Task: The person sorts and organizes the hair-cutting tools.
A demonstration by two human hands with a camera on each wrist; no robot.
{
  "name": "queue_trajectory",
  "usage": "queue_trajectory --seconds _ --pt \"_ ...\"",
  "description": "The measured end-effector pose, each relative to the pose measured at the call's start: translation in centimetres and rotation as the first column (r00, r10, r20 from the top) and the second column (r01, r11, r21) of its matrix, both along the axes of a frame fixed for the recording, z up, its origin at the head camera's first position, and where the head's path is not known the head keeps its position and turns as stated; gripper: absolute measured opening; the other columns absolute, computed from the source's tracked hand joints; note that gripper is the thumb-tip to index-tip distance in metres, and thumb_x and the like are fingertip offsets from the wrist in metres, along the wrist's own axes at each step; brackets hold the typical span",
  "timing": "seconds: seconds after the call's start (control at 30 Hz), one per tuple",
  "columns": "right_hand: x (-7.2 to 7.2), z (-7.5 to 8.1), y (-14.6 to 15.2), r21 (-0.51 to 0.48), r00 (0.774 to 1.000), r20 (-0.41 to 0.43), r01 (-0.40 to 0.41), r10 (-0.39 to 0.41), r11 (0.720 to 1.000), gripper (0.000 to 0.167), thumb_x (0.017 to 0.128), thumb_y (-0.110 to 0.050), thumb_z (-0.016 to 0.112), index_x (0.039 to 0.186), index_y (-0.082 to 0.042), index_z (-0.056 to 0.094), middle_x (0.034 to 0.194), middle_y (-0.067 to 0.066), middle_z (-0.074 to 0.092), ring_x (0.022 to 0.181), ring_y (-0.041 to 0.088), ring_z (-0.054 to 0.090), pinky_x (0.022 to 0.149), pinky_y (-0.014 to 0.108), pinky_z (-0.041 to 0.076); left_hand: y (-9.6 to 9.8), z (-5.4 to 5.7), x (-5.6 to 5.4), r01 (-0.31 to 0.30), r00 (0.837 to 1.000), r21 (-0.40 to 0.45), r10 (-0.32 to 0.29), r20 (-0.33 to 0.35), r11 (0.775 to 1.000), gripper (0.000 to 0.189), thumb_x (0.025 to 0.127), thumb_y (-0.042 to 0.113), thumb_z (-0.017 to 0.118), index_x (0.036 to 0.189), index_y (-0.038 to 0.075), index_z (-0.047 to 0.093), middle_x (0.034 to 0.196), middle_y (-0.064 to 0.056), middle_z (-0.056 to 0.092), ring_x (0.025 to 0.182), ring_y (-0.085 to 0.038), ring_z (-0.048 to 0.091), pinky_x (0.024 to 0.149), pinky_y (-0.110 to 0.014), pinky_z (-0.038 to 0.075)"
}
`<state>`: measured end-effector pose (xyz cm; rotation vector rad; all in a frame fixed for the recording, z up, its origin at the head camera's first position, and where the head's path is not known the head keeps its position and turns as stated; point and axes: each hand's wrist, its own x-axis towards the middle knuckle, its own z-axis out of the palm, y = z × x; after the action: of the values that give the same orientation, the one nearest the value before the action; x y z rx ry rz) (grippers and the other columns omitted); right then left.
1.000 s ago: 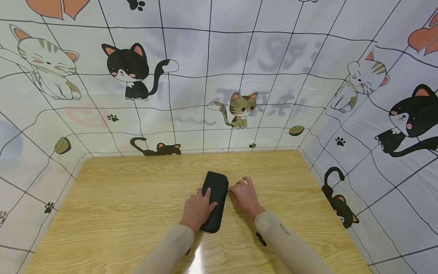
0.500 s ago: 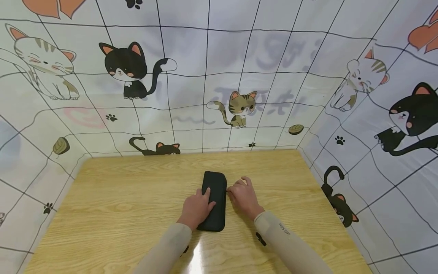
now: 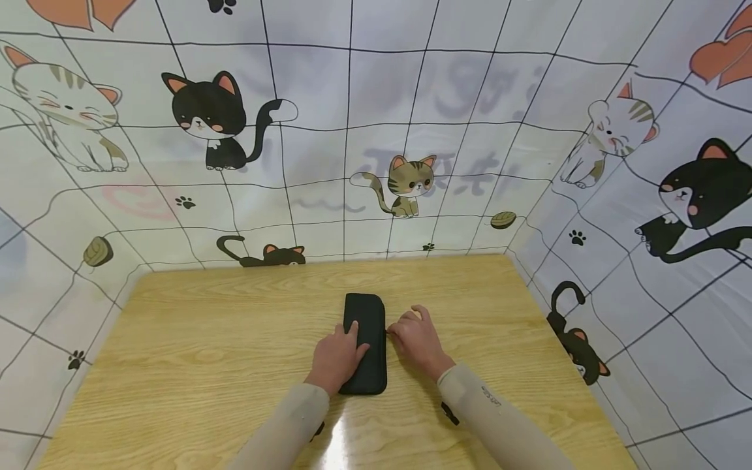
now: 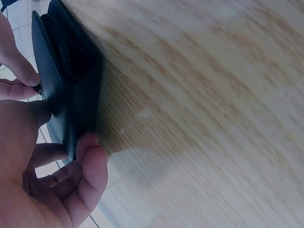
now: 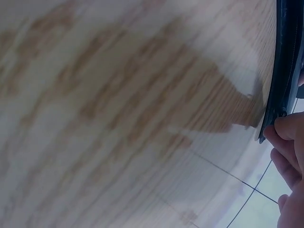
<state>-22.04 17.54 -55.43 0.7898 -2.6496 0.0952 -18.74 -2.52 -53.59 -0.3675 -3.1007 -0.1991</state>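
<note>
In the head view a black, leather-like zip case (image 3: 371, 365) lies lengthwise on the table. My left hand (image 3: 335, 359) holds it down, thumb and index finger on its top. The left wrist view shows other fingers of that hand curled in at the case's near side, and a folded gusset (image 4: 76, 61) at its end. At the right side my right hand (image 3: 418, 339) pinches the small dark zipper pull (image 4: 37, 89) between thumb and index finger. The right wrist view shows this grip beside the zipper edge (image 5: 286, 61). The inside of the case is hidden.
The wood-grain table (image 3: 205, 352) reaches out on both sides of the case. White cloth walls (image 3: 317, 156) printed with cats and grid lines stand behind and at the sides. A small dark piece (image 3: 450, 413) shows beneath the right sleeve.
The case has turned slightly counterclockwise, its far end swinging left, so it lies straighter. Both hands keep their grips and have barely moved. The head view has shifted a little.
</note>
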Motion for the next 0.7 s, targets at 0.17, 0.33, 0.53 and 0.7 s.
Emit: queue_trajectory --seconds 0.17,0.33,0.53,0.7 --pt "0.2 0.1 -0.1 0.009 1.000 0.004 -0.001 0.001 1.000 0.006 0.086 -0.021 0.075 0.091 -0.021 0.079 0.079 -0.008 0.075 0.085 0.012 0.064 0.107 0.046 0.038 -0.1 -0.3 -0.2 0.003 1.000 0.002 -0.003 -0.022 1.000 0.058 0.094 0.049 0.058 0.139 0.012 0.056 0.115 -0.019 0.065 0.061 -0.025 0.064 0.056 -0.036 0.055" --pt "0.2 0.1 -0.2 0.006 1.000 -0.006 -0.006 0.006 1.000 0.005 0.086 -0.021 0.075 0.090 -0.021 0.079 0.079 -0.008 0.075 0.085 0.011 0.063 0.107 0.046 0.038 -0.5 -0.5 -0.4 0.027 0.999 -0.018 -0.028 -0.031 0.999 0.054 0.096 0.046 0.057 0.139 0.013 0.056 0.106 -0.016 0.066 0.061 -0.024 0.063 0.055 -0.036 0.054" --pt "0.2 0.0 -0.2 -0.006 1.000 -0.002 -0.006 0.006 1.000 0.005 0.087 -0.021 0.074 0.089 -0.020 0.078 0.079 -0.008 0.075 0.085 0.013 0.063 0.107 0.046 0.037 -1.4 -0.6 -0.2 0.086 0.995 -0.057 -0.089 -0.050 0.995 0.055 0.096 0.048 0.056 0.141 0.017 0.054 0.105 -0.012 0.066 0.067 -0.023 0.064 0.055 -0.036 0.053" --pt "0.1 -0.2 -0.2 -0.002 1.000 0.004 0.002 -0.002 1.000 0.006 0.086 -0.021 0.075 0.090 -0.020 0.079 0.082 -0.007 0.075 0.086 0.013 0.063 0.107 0.047 0.036 -2.0 -1.0 -0.2 0.123 0.978 -0.129 -0.142 -0.153 0.984 0.054 0.095 0.054 0.053 0.140 0.024 0.055 0.124 -0.008 0.063 0.102 -0.024 0.063 0.074 -0.040 0.054"
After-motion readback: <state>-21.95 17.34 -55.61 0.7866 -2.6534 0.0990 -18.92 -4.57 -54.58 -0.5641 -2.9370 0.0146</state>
